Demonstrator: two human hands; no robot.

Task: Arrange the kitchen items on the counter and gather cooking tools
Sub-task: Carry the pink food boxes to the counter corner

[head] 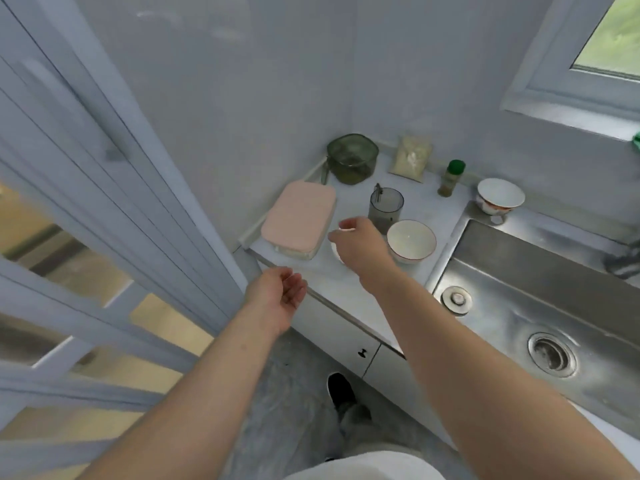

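On the pale counter [346, 271] lie a box with a pink lid [299, 218], a green lidded container [352, 158], a grey transparent cup [386, 207], a white bowl [411, 240], a second white bowl [500, 195] by the sink, a green-capped spice jar [451, 178] and a bag of white grains [411, 157]. My right hand [360, 244] hovers over the counter between the pink box and the near bowl, fingers apart; a small white thing under it is mostly hidden. My left hand [277, 297] hangs open at the counter's front edge, palm facing right.
A steel sink [540, 306] with two drains fills the right side. A sliding glass door [104, 220] stands close on the left. Cabinet doors [346, 341] run below the counter, and my foot [341, 389] is on the grey floor. A window [606, 39] is at top right.
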